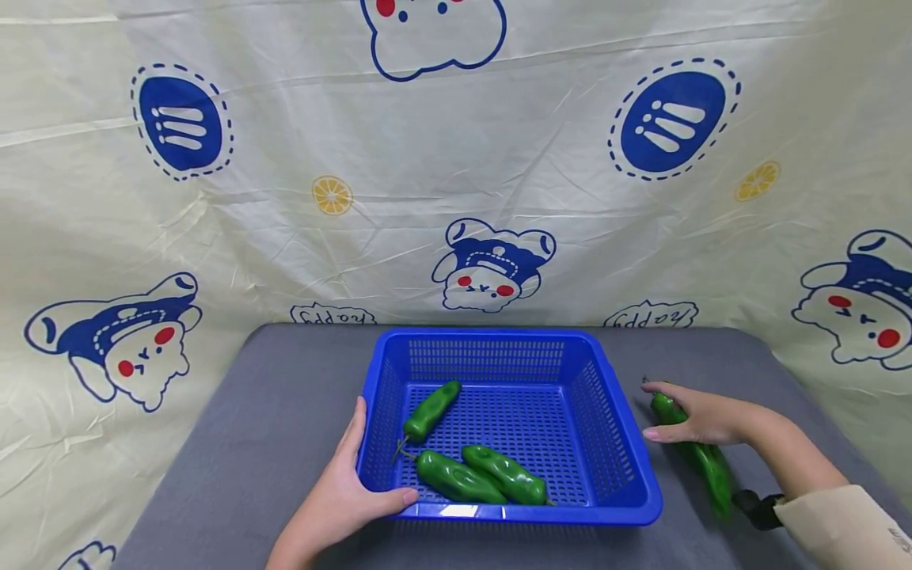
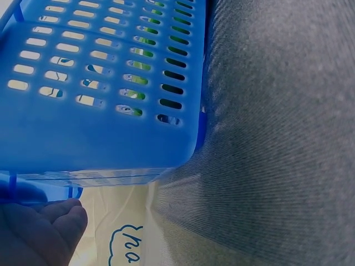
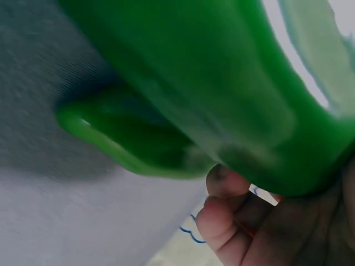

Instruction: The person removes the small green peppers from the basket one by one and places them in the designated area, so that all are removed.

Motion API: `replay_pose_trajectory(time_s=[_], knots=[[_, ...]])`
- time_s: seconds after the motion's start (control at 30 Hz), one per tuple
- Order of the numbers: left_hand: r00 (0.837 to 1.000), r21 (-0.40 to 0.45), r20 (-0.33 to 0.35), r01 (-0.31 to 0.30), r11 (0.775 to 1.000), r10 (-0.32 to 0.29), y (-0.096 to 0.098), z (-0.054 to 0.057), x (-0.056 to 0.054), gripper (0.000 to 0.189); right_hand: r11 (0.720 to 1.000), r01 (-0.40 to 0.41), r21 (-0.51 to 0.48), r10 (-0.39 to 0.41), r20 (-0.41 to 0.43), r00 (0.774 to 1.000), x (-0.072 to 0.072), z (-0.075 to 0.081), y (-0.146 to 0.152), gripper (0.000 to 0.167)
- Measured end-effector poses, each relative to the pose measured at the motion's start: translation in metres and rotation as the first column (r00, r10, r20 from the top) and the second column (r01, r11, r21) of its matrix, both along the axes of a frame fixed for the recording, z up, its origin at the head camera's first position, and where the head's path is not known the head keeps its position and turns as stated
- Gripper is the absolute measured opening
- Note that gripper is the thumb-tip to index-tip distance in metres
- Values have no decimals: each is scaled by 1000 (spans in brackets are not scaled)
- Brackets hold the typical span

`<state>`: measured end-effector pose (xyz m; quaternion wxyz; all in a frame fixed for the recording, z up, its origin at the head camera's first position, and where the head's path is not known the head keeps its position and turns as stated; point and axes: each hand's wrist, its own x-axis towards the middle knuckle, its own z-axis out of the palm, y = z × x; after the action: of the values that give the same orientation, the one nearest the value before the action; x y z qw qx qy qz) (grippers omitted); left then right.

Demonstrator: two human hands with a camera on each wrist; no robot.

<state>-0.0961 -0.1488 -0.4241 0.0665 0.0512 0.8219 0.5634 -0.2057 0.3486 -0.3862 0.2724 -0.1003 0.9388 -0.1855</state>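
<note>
A blue plastic basket (image 1: 620,388) with slotted walls holds several green peppers: one pepper (image 1: 431,412) lies toward the left wall, and two more, including a shiny pepper (image 1: 504,473), lie by the front wall. My left hand (image 1: 345,483) grips the basket's front left corner, thumb over the front rim and fingers along the left side. Right of the basket, my right hand (image 1: 708,416) holds a green pepper (image 3: 222,83), its stem end showing between thumb and fingers in the head view. Beyond it in the right wrist view, another green pepper (image 3: 127,133) lies on the cloth.
A grey cloth-covered table (image 1: 285,412) carries the basket. Behind it hangs a pale curtain (image 1: 427,142) printed with cartoon figures. A black strap (image 1: 757,509) sits at my right wrist beside a beige sleeve (image 1: 848,526).
</note>
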Motion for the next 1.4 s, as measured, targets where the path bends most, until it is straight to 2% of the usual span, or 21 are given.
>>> replay_pose_trajectory(time_s=[0.13, 0.23, 0.37, 0.73, 0.9, 1.2, 1.3, 1.4], knots=[[999, 4, -33, 13, 1000, -13, 0, 0, 0, 135, 1000, 8, -7, -8, -16, 1000, 4, -11, 1, 99], [999, 16, -42, 19, 1000, -18, 0, -1, 0, 136, 999, 19, 42, -17, -62, 998, 5, -16, -2, 103], [1000, 17, -21, 17, 1000, -16, 1, -1, -1, 136, 993, 37, 113, -24, -115, 993, 6, -22, -7, 108], [1000, -3, 11, 5, 1000, -5, 1, 2, 0, 136, 979, 57, 196, -14, -215, 977, 8, -36, -17, 99], [1000, 11, 10, 6, 1000, -6, 1, 2, 0, 135, 985, 39, 167, -4, -205, 979, 5, -34, -16, 86], [1000, 14, 19, 9, 1000, -9, 1, 3, 1, 135, 999, -29, 19, 31, -130, 991, 5, -21, -13, 72], [1000, 9, 12, 8, 1000, -8, 1, 4, 1, 135, 999, -35, 12, 36, -142, 989, 3, -17, -14, 71], [1000, 11, 4, 10, 1000, -10, 0, 3, 1, 135, 999, -36, 30, 41, -193, 980, 2, -10, -17, 76]])
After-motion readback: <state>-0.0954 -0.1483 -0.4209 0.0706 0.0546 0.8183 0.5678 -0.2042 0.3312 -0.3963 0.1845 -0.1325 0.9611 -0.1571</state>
